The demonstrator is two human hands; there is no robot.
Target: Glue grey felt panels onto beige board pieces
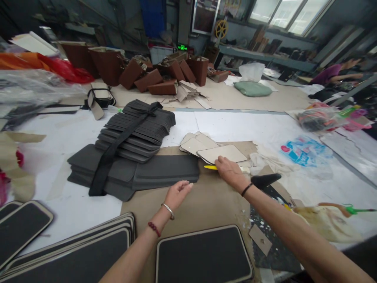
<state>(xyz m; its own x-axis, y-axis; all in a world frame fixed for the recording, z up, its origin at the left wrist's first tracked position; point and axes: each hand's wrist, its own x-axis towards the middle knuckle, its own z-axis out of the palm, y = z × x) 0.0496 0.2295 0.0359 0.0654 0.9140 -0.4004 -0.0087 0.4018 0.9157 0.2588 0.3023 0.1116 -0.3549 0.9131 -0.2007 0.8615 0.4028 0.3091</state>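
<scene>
"What's the right hand [230, 171] doing?"
"Closed round a yellow stick [210, 167], by the edge of the top beige piece [231, 152]. Whether it also pinches that piece, I can't tell."
"And the left hand [178, 193]?"
"Loosely spread (a bangle [168, 210] circles its wrist), just beside the dark stack [166, 171]."
"Where's the beige piece?"
"On its pile, on the bench [235, 124], right of the stack."

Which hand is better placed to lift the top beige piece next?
Probably the right hand: its fingers are at the near edge of the top beige piece, though it appears to hold a yellow tool. The left hand looks empty, but is farther away, near the dark pieces.
</scene>
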